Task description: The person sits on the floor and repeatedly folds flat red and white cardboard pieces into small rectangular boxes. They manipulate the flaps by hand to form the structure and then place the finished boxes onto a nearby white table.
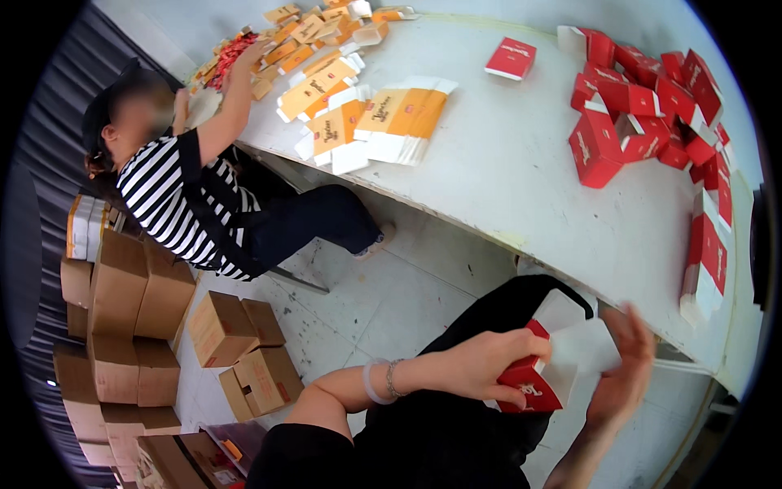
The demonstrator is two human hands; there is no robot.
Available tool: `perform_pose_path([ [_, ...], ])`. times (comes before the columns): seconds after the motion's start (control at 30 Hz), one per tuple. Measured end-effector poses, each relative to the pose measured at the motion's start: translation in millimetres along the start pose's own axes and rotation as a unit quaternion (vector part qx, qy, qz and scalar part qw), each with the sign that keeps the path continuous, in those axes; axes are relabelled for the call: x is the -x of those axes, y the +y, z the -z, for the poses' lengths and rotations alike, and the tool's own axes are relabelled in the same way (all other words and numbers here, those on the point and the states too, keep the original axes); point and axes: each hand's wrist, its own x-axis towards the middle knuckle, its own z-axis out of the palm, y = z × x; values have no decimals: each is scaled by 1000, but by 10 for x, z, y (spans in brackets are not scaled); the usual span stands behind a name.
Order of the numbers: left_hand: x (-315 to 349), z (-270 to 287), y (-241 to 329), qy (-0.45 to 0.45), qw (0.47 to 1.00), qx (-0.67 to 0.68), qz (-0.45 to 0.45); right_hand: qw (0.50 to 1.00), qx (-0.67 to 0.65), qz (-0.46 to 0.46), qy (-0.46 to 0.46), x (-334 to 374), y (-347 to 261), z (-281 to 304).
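My left hand grips a small red carton with white inner flaps, held over my lap below the table edge. My right hand is next to it, fingers spread against the carton's white open flap; it looks blurred. A bracelet and a bangle sit on my left wrist. On the white table, at the right, several assembled red cartons lie in a heap.
A flat red stack stands at the table's right edge. Orange flat cartons lie fanned at the table's left. A person in a striped shirt sits at the left, reaching onto the table. Brown cardboard boxes stand on the floor.
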Motion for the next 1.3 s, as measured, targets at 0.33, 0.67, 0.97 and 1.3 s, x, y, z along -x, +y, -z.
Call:
perform_pose_path([
  [0.33, -98, -101, -85, 70, 992, -84, 56, 953, 88, -67, -283, 42, -8, 129],
  [0.67, -105, -174, -173, 71, 992, 68, 75, 938, 222, 53, -260, 119, 23, 106],
  [0.97, -118, -202, -243, 92, 963, 136, 214, 894, 276, 88, -343, 127, 402, 102],
  [1.3, -46, -59, -718, 230, 908, 204, 286, 940, 117, -87, -308, -974, 229, 432],
])
